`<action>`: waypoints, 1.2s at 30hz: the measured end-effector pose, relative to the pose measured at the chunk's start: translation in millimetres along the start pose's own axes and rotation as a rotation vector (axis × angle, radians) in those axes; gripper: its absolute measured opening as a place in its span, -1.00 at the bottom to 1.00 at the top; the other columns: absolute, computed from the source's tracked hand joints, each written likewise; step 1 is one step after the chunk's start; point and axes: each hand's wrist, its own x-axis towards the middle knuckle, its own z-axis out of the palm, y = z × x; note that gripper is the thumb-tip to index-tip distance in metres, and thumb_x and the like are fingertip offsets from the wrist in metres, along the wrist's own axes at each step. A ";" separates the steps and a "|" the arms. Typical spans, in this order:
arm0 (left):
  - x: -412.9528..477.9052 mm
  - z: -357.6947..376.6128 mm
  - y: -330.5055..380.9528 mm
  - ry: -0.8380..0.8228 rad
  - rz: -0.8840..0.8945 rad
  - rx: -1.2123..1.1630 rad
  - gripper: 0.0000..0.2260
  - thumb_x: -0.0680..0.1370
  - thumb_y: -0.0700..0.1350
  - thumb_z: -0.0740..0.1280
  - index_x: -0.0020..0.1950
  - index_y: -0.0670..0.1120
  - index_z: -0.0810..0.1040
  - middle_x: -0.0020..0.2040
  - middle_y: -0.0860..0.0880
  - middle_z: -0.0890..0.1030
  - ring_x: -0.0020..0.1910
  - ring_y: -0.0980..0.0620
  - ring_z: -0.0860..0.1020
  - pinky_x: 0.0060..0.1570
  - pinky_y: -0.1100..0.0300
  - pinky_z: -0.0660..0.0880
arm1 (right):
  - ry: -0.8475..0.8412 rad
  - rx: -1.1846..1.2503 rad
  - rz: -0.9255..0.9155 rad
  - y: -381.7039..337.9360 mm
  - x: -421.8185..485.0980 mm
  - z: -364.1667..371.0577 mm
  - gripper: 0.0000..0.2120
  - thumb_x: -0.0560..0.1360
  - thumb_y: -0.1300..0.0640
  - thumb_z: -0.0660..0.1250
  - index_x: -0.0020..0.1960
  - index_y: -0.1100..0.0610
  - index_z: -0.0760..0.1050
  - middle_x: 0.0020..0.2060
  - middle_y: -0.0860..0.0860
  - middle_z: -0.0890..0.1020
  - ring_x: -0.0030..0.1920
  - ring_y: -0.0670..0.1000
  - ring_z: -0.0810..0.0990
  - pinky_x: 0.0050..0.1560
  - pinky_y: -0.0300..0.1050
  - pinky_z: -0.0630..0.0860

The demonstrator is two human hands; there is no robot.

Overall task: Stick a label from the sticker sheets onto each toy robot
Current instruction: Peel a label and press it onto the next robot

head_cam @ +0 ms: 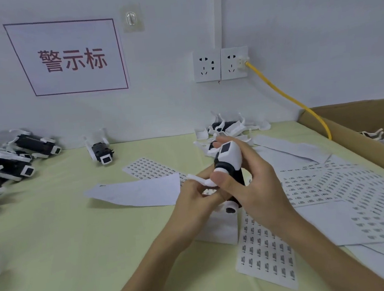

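Note:
A white and black toy robot (229,158) is held upright above the table, and my right hand (251,181) grips it around the body, thumb across its front. My left hand (199,199) is just below and left of it, fingers curled on the robot's white leg and underside. Whether a label is under those fingers is hidden. Sticker sheets (333,187) with rows of small grey labels lie on the right, and one sheet (266,256) sits near my right forearm. Another sheet (150,167) lies behind the hands.
A pile of toy robots (6,165) lies at the far left, one robot (100,150) stands alone near the wall, and more (227,127) lie behind my hands. An open cardboard box (359,127) stands at the right. A yellow cable (293,101) runs from the wall socket.

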 end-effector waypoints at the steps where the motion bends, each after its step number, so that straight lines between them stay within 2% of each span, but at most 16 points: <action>1: 0.4 -0.3 -0.3 0.007 -0.004 -0.001 -0.81 0.52 -0.07 0.38 0.11 0.02 0.68 -0.02 -0.04 0.72 -0.05 0.04 0.68 -0.09 0.21 0.57 | -0.005 0.002 0.008 0.4 1.0 -0.2 -0.47 0.43 -0.26 0.41 0.36 -0.15 0.47 0.18 -0.23 0.63 0.23 -0.14 0.59 0.09 -0.43 0.45; 4: 1.3 0.2 -1.8 0.052 -0.054 -0.043 -0.77 0.58 0.03 0.41 0.16 -0.04 0.69 0.05 -0.10 0.74 0.03 -0.03 0.69 0.02 0.12 0.57 | -0.041 0.051 0.044 3.8 2.5 -1.3 -0.47 0.54 -0.19 0.34 0.48 -0.13 0.39 0.21 -0.30 0.62 0.27 -0.20 0.57 0.16 -0.40 0.46; 7: 0.7 -3.1 -3.0 0.041 -0.120 -0.223 -0.59 0.63 0.11 0.33 0.30 -0.16 0.64 0.23 -0.21 0.69 0.27 -0.22 0.63 0.38 -0.23 0.47 | -0.070 0.113 0.054 6.3 3.5 -1.7 -0.58 0.65 0.07 0.27 0.49 -0.11 0.38 0.22 -0.32 0.62 0.27 -0.23 0.57 0.19 -0.41 0.45; 9: 0.1 -6.2 -0.7 -0.024 -0.120 -0.313 -0.53 0.68 0.14 0.23 0.44 -0.16 0.54 0.37 -0.22 0.60 0.40 -0.22 0.55 0.49 -0.28 0.34 | -0.083 0.190 0.079 6.1 5.0 -4.3 -0.59 0.65 0.20 0.27 0.47 -0.07 0.40 0.20 -0.30 0.64 0.22 -0.21 0.62 0.14 -0.39 0.50; 11: 0.8 -9.4 2.8 -0.086 -0.122 -0.376 -0.48 0.72 0.20 0.12 0.55 -0.07 0.44 0.47 -0.20 0.52 0.49 -0.21 0.46 0.53 -0.24 0.27 | -0.067 0.231 0.105 5.0 6.9 -7.1 -0.58 0.60 0.21 0.33 0.43 -0.05 0.46 0.19 -0.23 0.66 0.16 -0.18 0.65 0.08 -0.35 0.55; 13: 2.1 -11.3 3.9 -0.106 -0.123 -0.393 -0.49 0.71 0.23 0.09 0.56 -0.01 0.43 0.49 -0.17 0.51 0.51 -0.17 0.45 0.52 -0.22 0.28 | -0.021 0.188 0.131 3.6 7.6 -8.9 -0.56 0.55 0.19 0.43 0.39 -0.04 0.50 0.21 -0.10 0.65 0.13 -0.08 0.68 0.09 -0.19 0.60; 15: 2.4 -11.9 4.5 -0.101 -0.132 -0.354 -0.52 0.71 0.23 0.10 0.51 0.02 0.50 0.45 -0.12 0.56 0.47 -0.11 0.50 0.47 -0.11 0.41 | 0.030 0.068 0.124 2.9 7.4 -9.2 -0.57 0.52 0.23 0.48 0.34 -0.05 0.54 0.21 -0.08 0.64 0.09 -0.03 0.68 0.10 -0.06 0.62; 18: 0.3 -16.5 5.6 -0.065 -0.166 -0.262 -0.54 0.65 0.26 0.21 0.36 0.01 0.64 0.28 -0.11 0.68 0.30 -0.06 0.63 0.21 0.22 0.56 | 0.117 -0.125 0.070 2.3 7.4 -10.2 -0.68 0.46 0.14 0.54 0.18 -0.06 0.61 0.10 -0.12 0.67 -0.04 -0.10 0.68 -0.04 -0.15 0.59; 21: -0.3 -18.1 3.8 -0.044 -0.185 -0.211 -0.46 0.60 0.26 0.27 0.24 -0.17 0.67 0.16 -0.20 0.71 0.16 -0.13 0.68 0.16 0.14 0.59 | 0.169 -0.171 0.059 4.9 7.2 -12.8 -0.75 0.45 0.10 0.55 0.11 -0.02 0.64 0.02 -0.14 0.69 -0.15 -0.11 0.68 -0.15 -0.27 0.55; 23: -1.0 -15.2 3.5 -0.008 -0.193 -0.210 -0.48 0.60 0.22 0.28 0.25 -0.20 0.66 0.16 -0.25 0.70 0.17 -0.21 0.67 0.29 -0.07 0.57 | 0.159 -0.167 0.067 7.3 7.3 -13.5 -0.74 0.46 0.11 0.54 0.13 -0.02 0.63 0.04 -0.12 0.69 -0.16 -0.10 0.68 -0.17 -0.32 0.53; 25: -0.8 -12.7 3.4 0.038 -0.195 -0.214 -0.52 0.62 0.17 0.28 0.27 -0.19 0.65 0.19 -0.26 0.69 0.21 -0.24 0.66 0.40 -0.23 0.47 | 0.107 -0.119 0.088 8.5 8.1 -13.4 -0.68 0.48 0.16 0.52 0.20 -0.03 0.61 0.08 -0.10 0.68 -0.12 -0.07 0.69 -0.15 -0.29 0.54; 27: -0.7 -11.4 4.3 0.065 -0.173 -0.241 -0.54 0.64 0.15 0.26 0.36 -0.15 0.62 0.26 -0.24 0.67 0.29 -0.23 0.62 0.44 -0.27 0.41 | 0.027 -0.058 0.120 8.9 8.2 -11.7 -0.60 0.51 0.20 0.49 0.28 -0.08 0.56 0.12 -0.11 0.65 -0.06 -0.03 0.70 -0.10 -0.20 0.59; 30: -0.2 -13.4 3.6 0.088 -0.170 -0.303 -0.55 0.67 0.12 0.22 0.45 -0.11 0.55 0.35 -0.23 0.62 0.38 -0.21 0.57 0.45 -0.24 0.40 | -0.051 0.007 0.171 10.3 7.9 -7.7 -0.59 0.55 0.20 0.44 0.30 -0.17 0.54 0.13 -0.15 0.64 0.05 -0.02 0.68 0.06 -0.06 0.63; 32: 0.3 -14.0 1.9 0.111 -0.167 -0.339 -0.58 0.68 0.15 0.25 0.39 -0.08 0.61 0.34 -0.21 0.63 0.36 -0.18 0.59 0.38 -0.12 0.50 | -0.071 0.014 0.190 11.2 8.2 -7.3 -0.61 0.57 0.19 0.42 0.27 -0.21 0.54 0.13 -0.17 0.65 0.08 -0.06 0.67 0.13 -0.08 0.60; 34: 1.2 -14.4 6.6 0.215 -0.167 -0.413 -0.61 0.59 0.21 0.30 0.30 0.05 0.69 0.28 -0.15 0.68 0.27 -0.07 0.65 0.19 0.07 0.60 | -0.058 -0.036 0.211 13.0 8.9 -9.8 -0.67 0.57 0.17 0.42 0.23 -0.19 0.57 0.09 -0.19 0.66 0.05 -0.12 0.65 0.08 -0.17 0.59; 36: 3.1 -21.0 6.3 0.349 -0.187 -0.551 -0.51 0.48 0.27 0.34 0.36 0.12 0.62 0.22 -0.09 0.70 0.16 0.01 0.69 0.00 0.17 0.60 | -0.033 -0.148 0.234 17.8 9.0 -12.9 -0.74 0.57 0.16 0.41 0.13 -0.18 0.60 0.02 -0.21 0.67 0.00 -0.21 0.62 -0.10 -0.32 0.57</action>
